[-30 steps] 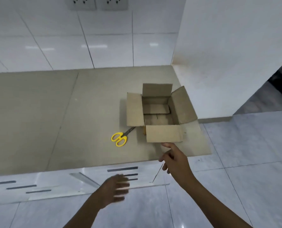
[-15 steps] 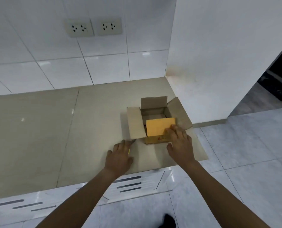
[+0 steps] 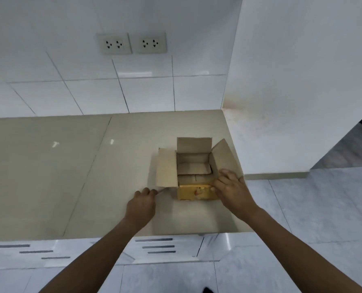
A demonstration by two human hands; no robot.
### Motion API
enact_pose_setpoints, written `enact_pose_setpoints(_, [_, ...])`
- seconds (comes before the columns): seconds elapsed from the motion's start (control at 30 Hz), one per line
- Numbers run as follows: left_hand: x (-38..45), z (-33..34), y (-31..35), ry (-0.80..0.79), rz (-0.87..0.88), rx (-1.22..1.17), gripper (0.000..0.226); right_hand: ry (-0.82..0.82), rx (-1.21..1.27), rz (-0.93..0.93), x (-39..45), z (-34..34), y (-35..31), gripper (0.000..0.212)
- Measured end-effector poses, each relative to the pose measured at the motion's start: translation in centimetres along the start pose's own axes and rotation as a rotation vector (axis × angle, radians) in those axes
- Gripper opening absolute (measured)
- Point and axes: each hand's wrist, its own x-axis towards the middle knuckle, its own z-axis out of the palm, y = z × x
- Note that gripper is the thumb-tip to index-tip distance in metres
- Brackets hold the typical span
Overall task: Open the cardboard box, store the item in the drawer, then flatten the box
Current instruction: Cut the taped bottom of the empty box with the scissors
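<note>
Right hand [image 3: 232,188]: grip closed on the near right corner of the cardboard box [image 3: 197,174], fingers curled over the front wall and the folded-down near flap. Left hand [image 3: 143,203]: palm down on the table [image 3: 70,176] just left of the box, fingers bent over a thin item; whether it is gripped cannot be told. Box stands open at the table's right end, three flaps raised. Two wall sockets [image 3: 131,43] above.
</note>
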Motion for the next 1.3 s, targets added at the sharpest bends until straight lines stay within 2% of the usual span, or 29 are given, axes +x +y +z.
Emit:
enact_pose_setpoints(0.17, [0.1, -4.5, -1.5, -0.27, -0.081, -0.606, 0.021, 0.234, 0.266, -0.006, 2.4, -3.8, 0.2, 0.024])
enact_pose_setpoints(0.23, [0.2, -7.0, -2.0, -0.41, 0.023, -0.649, 0.019, 0.201, 0.372, 0.042, 4.0, -5.0, 0.9, 0.023])
enact_pose_setpoints(0.3, [0.5, -9.6, -2.0, -0.477, 0.132, -0.64, 0.01, 0.065, 0.461, 0.084, 5.2, -5.7, 1.7, 0.024])
enact_pose_setpoints(0.37, [1.1, -11.8, -1.6, -0.469, 0.143, -0.748, 0.004, -0.012, 0.498, 0.103, 5.8, -5.7, 2.4, 0.025])
enact_pose_setpoints(0.5, [3.4, -14.3, -0.5, -0.35, 0.102, -0.899, 0.009, -0.005, 0.671, 0.085, 6.0, -5.4, 2.7, 0.028])
enact_pose_setpoints(0.6, [5.3, -15.0, -0.1, -0.318, 0.077, -0.892, 0.014, -0.022, 0.77, 0.096, 5.8, -5.2, 2.4, 0.027])
enact_pose_setpoints(0.67, [6.0, -15.1, -0.1, -0.356, 0.079, -0.863, 0.014, -0.077, 0.781, 0.106, 5.6, -5.3, 2.5, 0.049])
enact_pose_setpoints(0.77, [6.6, -15.0, -0.4, -0.42, 0.101, -0.846, 0.014, -0.159, 0.644, 0.066, 5.4, -5.6, 2.9, 0.086])
enact_pose_setpoints(0.87, [7.0, -15.1, -0.9, -0.464, 0.126, -0.846, 0.016, -0.18, 0.578, 0.036, 5.6, -5.6, 3.1, 0.1])
enact_pose_setpoints(1.07, [7.8, -14.7, -0.2, -0.513, 0.165, -0.843, 0.014, -0.152, 0.555, 0.036, 5.7, -5.0, 2.9, 0.105])
enact_pose_setpoints(1.3, [8.8, -13.8, 1.7, -0.461, 0.192, -0.871, 0.017, -0.166, 0.562, 0.055, 6.0, -5.0, 2.1, 0.101])
